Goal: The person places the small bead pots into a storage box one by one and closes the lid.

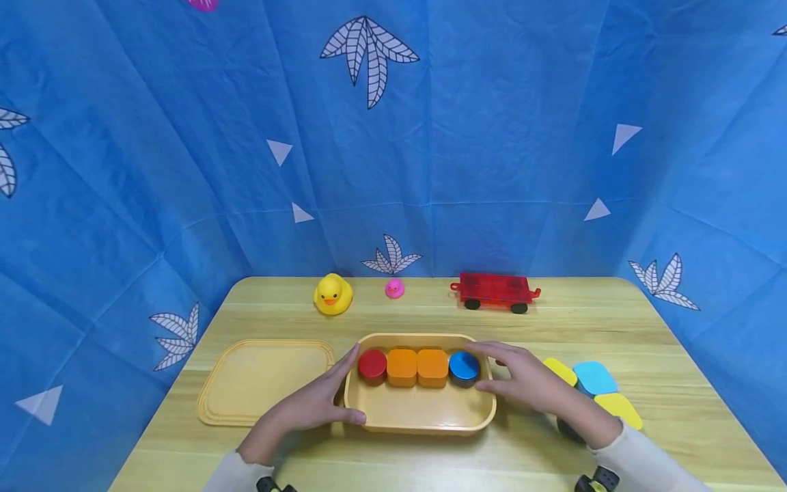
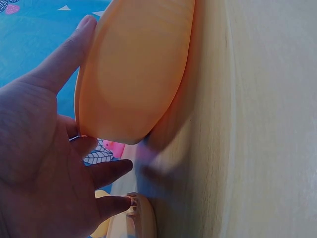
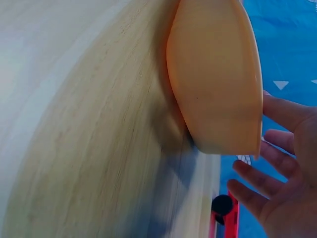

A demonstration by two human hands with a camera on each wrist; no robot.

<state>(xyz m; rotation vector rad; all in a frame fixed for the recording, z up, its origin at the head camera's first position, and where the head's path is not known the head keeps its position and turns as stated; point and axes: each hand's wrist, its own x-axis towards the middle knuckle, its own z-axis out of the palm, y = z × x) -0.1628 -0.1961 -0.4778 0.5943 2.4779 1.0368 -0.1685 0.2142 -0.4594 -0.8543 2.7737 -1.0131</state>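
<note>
Four blocks (image 1: 402, 367) already stand along the far side of the orange box (image 1: 424, 413) at mid-desk (image 1: 492, 471), the left hand (image 1: 316, 402) and right hand (image 1: 522, 376) touching its ends with fingers apart, while yellow and light-blue blocks (image 1: 595, 377) sit outside, right.

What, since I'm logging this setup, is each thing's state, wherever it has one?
Box: open, upright, partly filled
Lid: off, lying flat
Boxed blocks: in a row
Loose blocks: outside the box, partly hidden
Yellow duck: upright
Pink duck: upright
Red wagon: upright on its wheels
Left hand: touching the box's left end
Right hand: touching the box's right end
</note>
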